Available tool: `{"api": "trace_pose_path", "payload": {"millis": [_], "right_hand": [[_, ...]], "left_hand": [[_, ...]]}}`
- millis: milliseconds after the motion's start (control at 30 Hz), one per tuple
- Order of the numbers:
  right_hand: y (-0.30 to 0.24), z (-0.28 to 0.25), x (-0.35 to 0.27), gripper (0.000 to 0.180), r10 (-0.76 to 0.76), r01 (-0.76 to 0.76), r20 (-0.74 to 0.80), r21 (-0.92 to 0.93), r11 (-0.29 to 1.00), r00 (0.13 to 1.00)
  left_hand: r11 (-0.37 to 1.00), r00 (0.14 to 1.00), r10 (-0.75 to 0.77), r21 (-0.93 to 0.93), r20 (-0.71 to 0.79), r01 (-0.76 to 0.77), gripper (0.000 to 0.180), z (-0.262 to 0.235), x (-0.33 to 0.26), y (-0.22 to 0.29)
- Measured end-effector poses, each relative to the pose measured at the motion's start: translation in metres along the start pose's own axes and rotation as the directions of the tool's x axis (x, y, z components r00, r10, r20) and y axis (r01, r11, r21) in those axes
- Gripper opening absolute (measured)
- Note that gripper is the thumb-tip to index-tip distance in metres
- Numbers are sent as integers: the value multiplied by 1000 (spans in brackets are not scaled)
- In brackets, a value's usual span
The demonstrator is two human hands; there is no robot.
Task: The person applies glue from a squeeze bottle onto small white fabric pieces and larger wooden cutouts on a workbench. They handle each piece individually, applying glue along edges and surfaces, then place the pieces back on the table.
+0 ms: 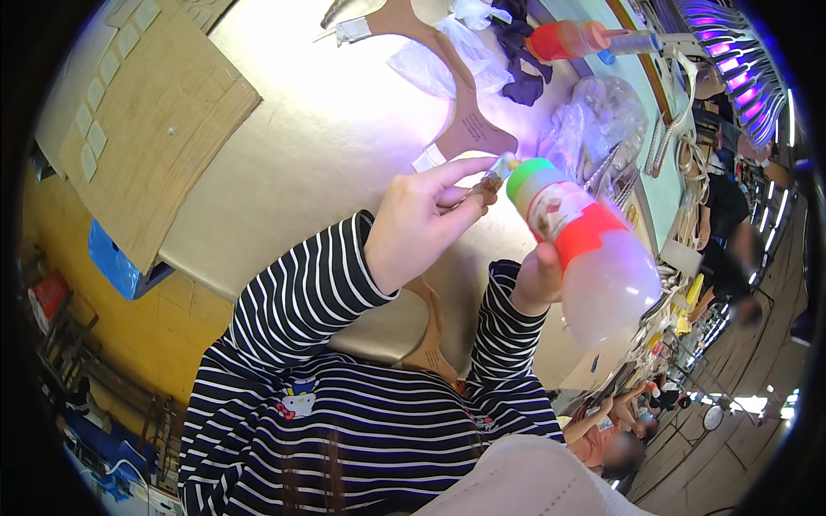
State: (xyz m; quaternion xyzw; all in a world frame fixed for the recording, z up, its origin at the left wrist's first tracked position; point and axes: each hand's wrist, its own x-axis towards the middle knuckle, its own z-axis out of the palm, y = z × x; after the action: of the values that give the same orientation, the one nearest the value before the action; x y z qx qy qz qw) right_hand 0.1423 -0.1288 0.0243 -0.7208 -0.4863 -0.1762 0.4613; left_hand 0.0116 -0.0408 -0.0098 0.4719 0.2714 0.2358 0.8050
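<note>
While the thumb and forefinger of my left hand (417, 222) pinch a small brown-and-pale piece (490, 183), its other fingers curl toward the palm. Just right of those fingertips sits the green cap (529, 176) of a cloudy bottle (611, 288) with a red band; its nozzle is right by the piece, though I cannot tell whether they touch. My right hand (538, 279) grips this bottle tilted, cap toward my left fingers, one digit along its side and the rest hidden behind it.

Just beyond my left fingertips lies a branching brown flat piece (465, 95), and nearer my body, below the fingers, another brown strip (430, 344). Past the bottle's cap, ahead and to the right, rests a clear plastic bag (602, 120); farther ahead are dark cloth (523, 73) and a red bottle (564, 40). Well to the left of my fingers, a tan board (163, 112) lies on the metal tabletop (284, 129).
</note>
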Motion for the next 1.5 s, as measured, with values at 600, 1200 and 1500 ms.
{"api": "trace_pose_path", "payload": {"millis": [600,1200,1500], "right_hand": [[4,-1,-5,90,131,-130,-10,56,990,991],[7,7,-9,87,267,-243,-59,266,933,962],[2,6,-14,96,351,-323,-28,327,888,936]], "left_hand": [[991,994,-86,-101,68,93,38,-4,4,4],[956,983,-152,-237,107,174,36,-6,6,2],[942,989,-139,-300,48,147,31,-3,6,-2]]}}
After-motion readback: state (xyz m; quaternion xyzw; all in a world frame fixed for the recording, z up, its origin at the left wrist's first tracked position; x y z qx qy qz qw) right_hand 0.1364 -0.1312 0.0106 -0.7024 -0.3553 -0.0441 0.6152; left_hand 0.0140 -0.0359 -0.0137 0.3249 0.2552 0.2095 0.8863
